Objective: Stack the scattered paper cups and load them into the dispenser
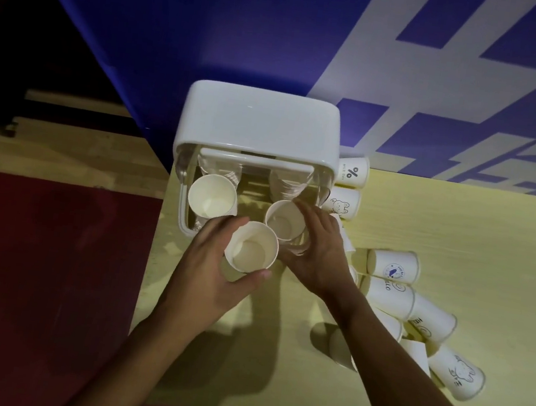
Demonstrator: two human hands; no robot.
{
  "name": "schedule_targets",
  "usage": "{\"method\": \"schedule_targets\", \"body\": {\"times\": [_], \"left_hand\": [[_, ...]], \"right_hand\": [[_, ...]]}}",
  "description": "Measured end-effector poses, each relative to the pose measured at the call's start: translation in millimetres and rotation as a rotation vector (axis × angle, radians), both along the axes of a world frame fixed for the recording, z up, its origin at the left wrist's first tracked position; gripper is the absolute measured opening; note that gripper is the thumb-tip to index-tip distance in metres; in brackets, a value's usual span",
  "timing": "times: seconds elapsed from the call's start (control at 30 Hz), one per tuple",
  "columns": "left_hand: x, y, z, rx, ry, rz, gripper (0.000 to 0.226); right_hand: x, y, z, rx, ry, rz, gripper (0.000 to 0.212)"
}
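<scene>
1. Left hand [215,264]: grip clamped on an upright cup [251,248], just in front of the dispenser [259,124].
2. Right hand [318,246]: grip curled round a second cup [286,220] in the dispenser.
3. Loose cups [387,291] lie tipped on the surface [459,226].

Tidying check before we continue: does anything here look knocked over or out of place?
Yes. Right of the dispenser, paper cups lie scattered on their sides across the table, rims pointing different ways. Nothing looks spilled or crushed.
</scene>
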State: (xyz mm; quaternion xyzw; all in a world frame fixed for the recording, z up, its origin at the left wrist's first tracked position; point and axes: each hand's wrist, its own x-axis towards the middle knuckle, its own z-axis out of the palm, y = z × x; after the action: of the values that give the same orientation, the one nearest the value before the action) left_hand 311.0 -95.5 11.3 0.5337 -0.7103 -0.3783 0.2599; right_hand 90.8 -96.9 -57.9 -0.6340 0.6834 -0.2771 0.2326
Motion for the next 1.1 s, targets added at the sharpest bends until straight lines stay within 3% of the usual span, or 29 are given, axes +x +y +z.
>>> {"method": "schedule_targets", "body": {"times": [0.13,0.27,0.5,0.73,1.1], "left_hand": [[-13.1,-4.7,7.0,-0.004,0.013,0.033,0.070],[-35.7,-15.4,14.6,-0.076,0.081,0.006,0.074],[-64.8,-35.4,-2.2,-0.044,0.011,-0.027,0.076],[-74.9,-44.7,-40.9,0.019,-0.223,-0.029,0.078],[-87.8,-36.7,-56.4,0.016,-0.251,0.091,0.082]], "right_hand": [[-0.1,18.6,35.6,-0.068,-0.303,-0.209,0.030],[0.9,25.2,73.7,-0.030,-0.557,-0.232,0.026],[-10.0,11.2,53.9,-0.022,-0.452,-0.238,0.024],[-14.1,-0.5,11.4,0.043,-0.154,-0.118,0.034],[-19.7,-5.2,6.5,0.067,-0.105,-0.058,0.037]]}}
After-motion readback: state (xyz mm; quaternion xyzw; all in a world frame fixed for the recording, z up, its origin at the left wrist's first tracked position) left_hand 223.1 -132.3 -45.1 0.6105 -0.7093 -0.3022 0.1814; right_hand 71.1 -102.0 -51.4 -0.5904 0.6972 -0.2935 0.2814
